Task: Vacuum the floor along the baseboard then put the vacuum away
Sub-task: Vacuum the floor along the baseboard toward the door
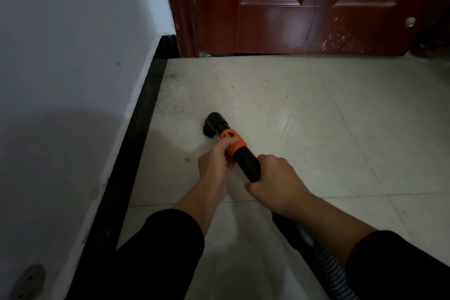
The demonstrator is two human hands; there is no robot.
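A black vacuum wand [246,161] with an orange collar [232,140] points down and away from me, and its round black nozzle [211,124] rests on the pale tiled floor [304,114]. My left hand [216,157] grips the wand at the orange collar. My right hand [275,184] holds the wand lower down, where the ribbed hose [323,265] begins. The black baseboard [136,134] runs along the white wall [68,56] on the left, roughly a hand's width from the nozzle. Dust and dark specks [175,105] lie on the floor beside the baseboard ahead of the nozzle.
A dark red wooden door [304,7] stands shut straight ahead, its frame [182,7] meeting the end of the baseboard. A round metal stop [410,22] shows at the door's right side. Open tiled floor spreads to the right. My black sleeves fill the lower part of the view.
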